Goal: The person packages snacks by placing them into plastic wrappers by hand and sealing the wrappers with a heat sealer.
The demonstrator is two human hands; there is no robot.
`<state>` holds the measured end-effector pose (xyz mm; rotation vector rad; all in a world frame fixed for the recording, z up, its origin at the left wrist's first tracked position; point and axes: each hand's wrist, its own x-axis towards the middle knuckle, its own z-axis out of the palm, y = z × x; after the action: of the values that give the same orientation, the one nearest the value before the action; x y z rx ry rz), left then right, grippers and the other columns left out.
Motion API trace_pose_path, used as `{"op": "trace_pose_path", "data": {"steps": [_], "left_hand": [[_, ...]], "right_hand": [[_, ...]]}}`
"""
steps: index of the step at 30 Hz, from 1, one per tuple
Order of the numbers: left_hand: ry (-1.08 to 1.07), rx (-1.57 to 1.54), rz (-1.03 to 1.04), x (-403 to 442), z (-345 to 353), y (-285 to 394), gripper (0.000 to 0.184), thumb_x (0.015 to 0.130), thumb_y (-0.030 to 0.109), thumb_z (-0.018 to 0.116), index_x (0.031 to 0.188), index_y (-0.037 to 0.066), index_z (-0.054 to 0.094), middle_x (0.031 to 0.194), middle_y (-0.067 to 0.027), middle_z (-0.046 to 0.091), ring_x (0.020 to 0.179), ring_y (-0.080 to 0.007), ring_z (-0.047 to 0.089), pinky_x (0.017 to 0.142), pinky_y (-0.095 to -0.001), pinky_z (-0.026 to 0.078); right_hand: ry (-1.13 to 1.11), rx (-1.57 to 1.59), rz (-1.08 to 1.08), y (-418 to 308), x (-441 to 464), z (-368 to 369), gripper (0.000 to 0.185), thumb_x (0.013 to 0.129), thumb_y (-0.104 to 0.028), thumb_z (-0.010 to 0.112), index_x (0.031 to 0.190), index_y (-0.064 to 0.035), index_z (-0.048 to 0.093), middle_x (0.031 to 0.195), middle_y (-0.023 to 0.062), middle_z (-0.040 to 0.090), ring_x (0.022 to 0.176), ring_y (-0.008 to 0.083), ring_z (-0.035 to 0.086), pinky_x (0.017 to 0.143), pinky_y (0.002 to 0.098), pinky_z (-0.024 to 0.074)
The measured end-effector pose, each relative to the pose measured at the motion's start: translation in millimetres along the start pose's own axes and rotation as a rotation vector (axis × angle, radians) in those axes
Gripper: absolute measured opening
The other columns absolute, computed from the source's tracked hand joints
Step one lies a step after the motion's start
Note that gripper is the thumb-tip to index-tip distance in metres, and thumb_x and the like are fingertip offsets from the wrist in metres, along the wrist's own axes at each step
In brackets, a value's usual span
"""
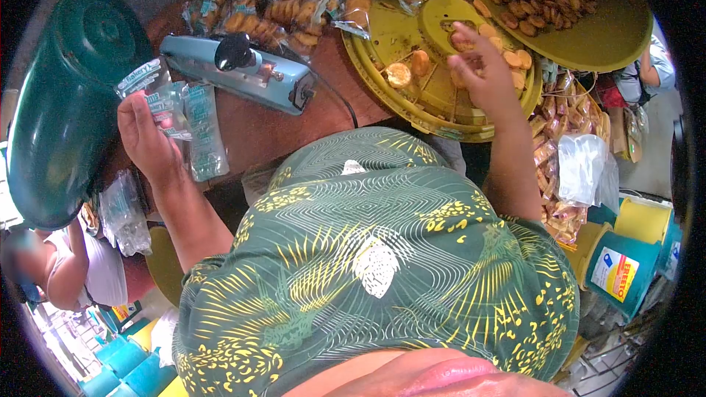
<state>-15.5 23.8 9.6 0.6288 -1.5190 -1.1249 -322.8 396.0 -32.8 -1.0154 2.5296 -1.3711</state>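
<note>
My left hand (147, 136) pinches a clear plastic bag (165, 106) with pale blue-green print that reads "Bakery". More flat printed bags (206, 140) lie on the table just beside it. A light blue bar sealer (272, 84) with a black knob stands between my hands, nearer the left. Over a round yellow lid (368, 66) my right hand (485, 73) reaches with its fingers apart. Small round biscuits (421, 62) lie on the lid, several of them close to these fingers. Whether a fingertip touches one, I cannot tell.
Packed biscuits (294, 11) are heaped at the back. A yellow basin (610, 48) of loose biscuits is at upper right, a large green tub (81, 103) at left. Snack packets (562, 121) and buckets (618, 268) are on the right. Another person (84, 265) is at far left.
</note>
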Motion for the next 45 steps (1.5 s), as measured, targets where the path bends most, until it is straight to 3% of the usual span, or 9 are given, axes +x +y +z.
{"op": "trace_pose_path", "data": {"steps": [5, 8, 17, 23, 26, 35, 38, 41, 45], "left_hand": [[-0.057, -0.08, -0.045, 2.9, -9.5, -8.0, 0.023, 0.1, 0.028, 0.058, 0.104, 0.005, 0.059, 0.081, -0.0028, 0.059, 0.056, -0.0078, 0.048, 0.05, -0.0218, 0.042], [-0.109, -0.154, -0.045, 1.5, -9.6, -4.2, 0.031, 0.1, 0.035, 0.058, 0.102, 0.004, 0.057, 0.055, -0.0024, 0.047, 0.035, -0.0088, 0.038, 0.032, -0.0234, 0.033], [-0.09, -0.022, 0.046, -1.0, -23.6, 0.8, 0.012, 0.097, 0.017, 0.063, 0.103, 0.007, 0.061, 0.082, 0.0015, 0.059, 0.065, -0.0047, 0.051, 0.054, -0.0185, 0.038], [-0.131, -0.043, 0.046, -10.2, -20.4, 7.2, 0.011, 0.096, 0.009, 0.064, 0.106, 0.006, 0.061, 0.083, 0.0024, 0.06, 0.067, -0.0034, 0.052, 0.058, -0.0174, 0.039], [-0.149, 0.022, 0.074, -14.5, -17.9, 9.3, 0.011, 0.096, 0.009, 0.064, 0.106, 0.007, 0.061, 0.082, 0.0025, 0.06, 0.068, -0.0034, 0.053, 0.058, -0.0175, 0.039], [-0.296, 0.007, -0.001, -24.4, -24.0, 12.1, 0.007, 0.094, 0.007, 0.065, 0.101, 0.008, 0.063, 0.08, 0.0038, 0.058, 0.066, -0.003, 0.051, 0.057, -0.0177, 0.039], [-0.417, -0.007, 0.006, -30.5, 0.3, 32.4, 0.008, 0.094, 0.004, 0.065, 0.101, 0.008, 0.063, 0.08, 0.004, 0.057, 0.068, -0.0029, 0.051, 0.06, -0.0179, 0.04], [-0.555, 0.04, 0.017, -34.0, 14.8, 33.5, 0.012, 0.092, 0.001, 0.064, 0.103, 0.005, 0.065, 0.087, 0.0002, 0.064, 0.075, -0.0045, 0.056, 0.066, -0.0197, 0.043], [-0.77, 0.063, -0.029, -42.6, 41.0, 32.0, 0.013, 0.091, 0.001, 0.065, 0.101, 0.003, 0.073, 0.092, -0.0067, 0.072, 0.081, -0.0092, 0.063, 0.071, -0.0244, 0.049]], "right_hand": [[-0.004, -0.336, 0.159, 8.9, 29.0, -36.8, 0.041, 0.089, -0.03, 0.069, 0.125, -0.0114, 0.062, 0.114, 0.0148, 0.065, 0.102, 0.0309, 0.063, 0.093, 0.0397, 0.0502], [-0.014, -0.608, -0.268, 42.5, 38.2, -23.8, 0.04, 0.089, -0.032, 0.068, 0.122, -0.0097, 0.063, 0.114, 0.0161, 0.065, 0.102, 0.0341, 0.063, 0.093, 0.0436, 0.0499], [-0.028, -0.466, 0.008, 26.5, 77.7, -17.8, 0.039, 0.094, -0.034, 0.06, 0.122, -0.0078, 0.062, 0.116, 0.0204, 0.065, 0.11, 0.0409, 0.061, 0.095, 0.0457, 0.049], [0.045, -0.133, 0.157, 102.2, 190.7, -4.1, 0.044, 0.098, -0.037, 0.058, 0.13, -0.0053, 0.057, 0.115, 0.0093, 0.068, 0.1, 0.0229, 0.064, 0.087, 0.0378, 0.0503], [-0.229, -0.16, 0.43, 46.0, 182.3, -1.6, 0.046, 0.098, -0.037, 0.06, 0.131, -0.0055, 0.056, 0.114, 0.0068, 0.068, 0.101, 0.0203, 0.064, 0.087, 0.0367, 0.0508], [-0.184, -0.145, -0.073, 27.3, 116.3, -11.2, 0.034, 0.092, -0.02, 0.067, 0.122, -0.0041, 0.062, 0.113, 0.0127, 0.07, 0.101, 0.0243, 0.066, 0.089, 0.0373, 0.0519], [-0.341, -0.094, 0.021, -5.7, 58.3, -13.4, 0.03, 0.087, -0.009, 0.069, 0.116, -0.0037, 0.062, 0.111, 0.0123, 0.069, 0.1, 0.0259, 0.066, 0.09, 0.0357, 0.0512], [-0.253, -0.053, -0.381, 31.5, 29.0, 4.3, 0.03, 0.081, 0.0, 0.071, 0.11, -0.0062, 0.062, 0.111, 0.0103, 0.066, 0.099, 0.0257, 0.065, 0.089, 0.0345, 0.0516], [-0.104, -0.157, -0.271, 20.3, 2.5, -4.3, 0.03, 0.079, 0.004, 0.072, 0.105, -0.0058, 0.06, 0.109, 0.01, 0.064, 0.101, 0.025, 0.064, 0.089, 0.0339, 0.0517]]}}
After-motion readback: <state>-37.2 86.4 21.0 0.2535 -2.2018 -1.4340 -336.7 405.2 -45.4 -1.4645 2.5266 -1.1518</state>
